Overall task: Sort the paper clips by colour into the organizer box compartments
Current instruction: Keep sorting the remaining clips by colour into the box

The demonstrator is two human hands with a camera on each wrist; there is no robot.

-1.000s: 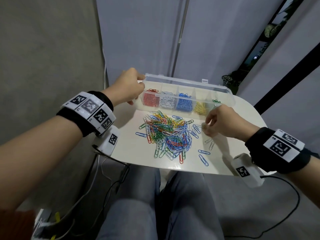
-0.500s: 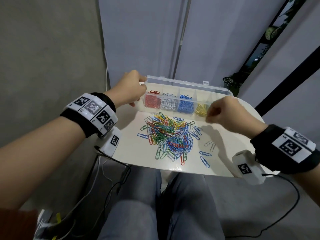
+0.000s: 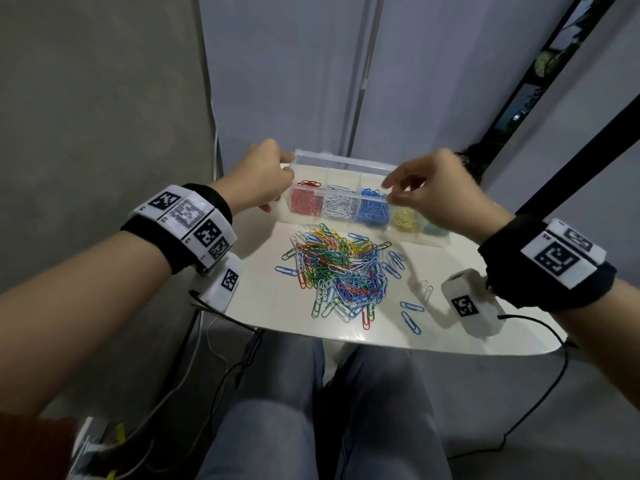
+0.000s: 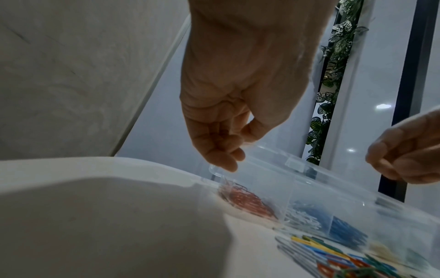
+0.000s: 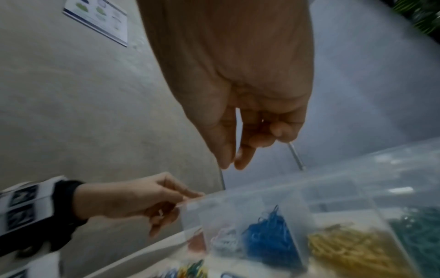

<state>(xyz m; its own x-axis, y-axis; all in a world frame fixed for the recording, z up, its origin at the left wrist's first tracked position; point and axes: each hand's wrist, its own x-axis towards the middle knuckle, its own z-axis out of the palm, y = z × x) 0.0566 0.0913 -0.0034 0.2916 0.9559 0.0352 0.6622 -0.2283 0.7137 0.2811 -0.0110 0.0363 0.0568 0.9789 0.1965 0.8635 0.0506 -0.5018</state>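
The clear organizer box [image 3: 346,161] stands at the table's far side, lid open. Its compartments hold red [image 3: 306,202], white [image 3: 337,206], blue [image 3: 372,212], yellow [image 3: 403,220] and green [image 3: 433,231] clips. A mixed pile of paper clips [image 3: 339,268] lies in front of it. My left hand [image 3: 282,174] pinches the box's left end [image 4: 240,167]. My right hand [image 3: 389,192] hovers over the blue compartment with thumb and forefinger pointing down, tips close together [image 5: 229,165]. I see no clip plainly between them.
A few blue and white clips [image 3: 412,308] lie loose to the right of the pile on the white table [image 3: 263,306]. The table's front edge is close to my knees, with cables hanging below it. A wall stands at the left and panels stand behind the box.
My right hand has lifted from the clips at the pile's right edge and moved up and back over the box. The left hand has stayed on the box's left end.
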